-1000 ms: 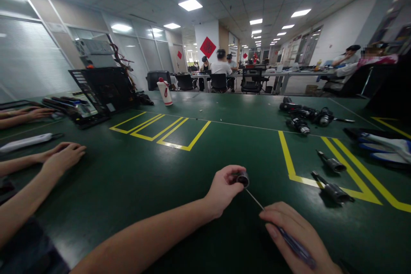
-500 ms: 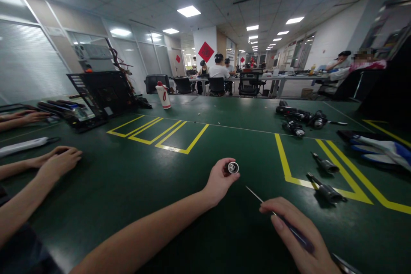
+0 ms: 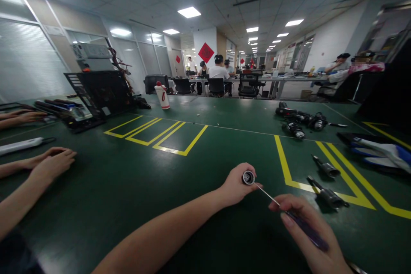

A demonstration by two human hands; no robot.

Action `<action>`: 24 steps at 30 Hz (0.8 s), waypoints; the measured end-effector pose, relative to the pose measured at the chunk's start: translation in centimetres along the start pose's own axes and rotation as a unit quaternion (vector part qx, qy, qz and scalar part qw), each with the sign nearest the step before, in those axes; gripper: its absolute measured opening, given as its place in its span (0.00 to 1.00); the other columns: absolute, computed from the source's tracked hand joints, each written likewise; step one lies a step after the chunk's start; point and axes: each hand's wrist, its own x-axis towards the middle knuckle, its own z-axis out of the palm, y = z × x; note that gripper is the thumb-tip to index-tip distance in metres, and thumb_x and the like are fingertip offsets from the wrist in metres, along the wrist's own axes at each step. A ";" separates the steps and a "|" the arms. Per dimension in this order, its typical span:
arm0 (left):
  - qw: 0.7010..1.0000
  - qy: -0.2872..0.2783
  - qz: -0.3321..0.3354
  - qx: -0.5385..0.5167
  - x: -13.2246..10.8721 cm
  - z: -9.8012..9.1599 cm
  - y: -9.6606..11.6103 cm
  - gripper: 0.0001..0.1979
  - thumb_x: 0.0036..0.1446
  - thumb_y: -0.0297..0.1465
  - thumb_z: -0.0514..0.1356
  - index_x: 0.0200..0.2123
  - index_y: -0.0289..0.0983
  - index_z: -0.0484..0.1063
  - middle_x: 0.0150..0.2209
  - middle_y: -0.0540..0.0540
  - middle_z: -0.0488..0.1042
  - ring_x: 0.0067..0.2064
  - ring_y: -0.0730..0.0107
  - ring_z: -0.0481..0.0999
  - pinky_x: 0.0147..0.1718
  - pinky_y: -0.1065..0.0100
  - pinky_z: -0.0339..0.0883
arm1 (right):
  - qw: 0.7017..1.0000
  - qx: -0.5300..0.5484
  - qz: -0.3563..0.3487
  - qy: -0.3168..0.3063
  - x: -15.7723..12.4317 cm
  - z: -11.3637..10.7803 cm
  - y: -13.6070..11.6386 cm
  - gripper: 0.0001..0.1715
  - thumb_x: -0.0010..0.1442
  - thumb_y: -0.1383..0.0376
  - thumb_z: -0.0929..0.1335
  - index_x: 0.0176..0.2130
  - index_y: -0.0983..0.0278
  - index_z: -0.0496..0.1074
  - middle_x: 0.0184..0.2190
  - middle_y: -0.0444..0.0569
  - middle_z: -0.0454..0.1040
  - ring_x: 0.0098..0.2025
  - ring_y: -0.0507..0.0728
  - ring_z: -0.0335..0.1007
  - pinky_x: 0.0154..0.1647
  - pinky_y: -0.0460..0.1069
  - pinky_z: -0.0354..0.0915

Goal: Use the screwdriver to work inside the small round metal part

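Observation:
My left hand [image 3: 236,185] is closed around a small dark cylindrical part [image 3: 248,177], whose round metal-rimmed end faces me. In my right hand [image 3: 308,227] is a screwdriver [image 3: 305,231] with a dark purple handle and a thin shaft. The shaft's tip reaches the rim of the cylindrical part; whether it goes inside, I cannot tell. Right of my hands, two dark metal fittings [image 3: 330,196] with narrow stems and cup-shaped ends lie on the green table [image 3: 180,188], by yellow tape lines.
Dark tool-like assemblies [image 3: 298,122] and blue-white gloves [image 3: 382,150] lie at the right. A white bottle with a red cap [image 3: 162,95] stands at the back, beside a black frame [image 3: 99,94]. At the left, a co-worker's hands [image 3: 53,165] rest on the table.
Both hands have shifted right and slightly down in view. The screwdriver tip, apart from the cylindrical part before, now meets its rim, and the part's opening has turned a little.

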 end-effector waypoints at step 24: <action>0.991 -0.031 0.062 0.115 -0.7 0.3 0.1 0.10 0.51 0.34 0.61 0.26 0.35 0.64 0.28 0.51 0.65 0.30 0.75 0.64 0.31 0.72 0.60 | 0.965 0.160 0.202 -0.039 0.6 0.5 0.7 0.13 0.60 0.57 0.65 0.36 0.61 0.74 0.36 0.49 0.77 0.39 0.58 0.73 0.42 0.54 0.68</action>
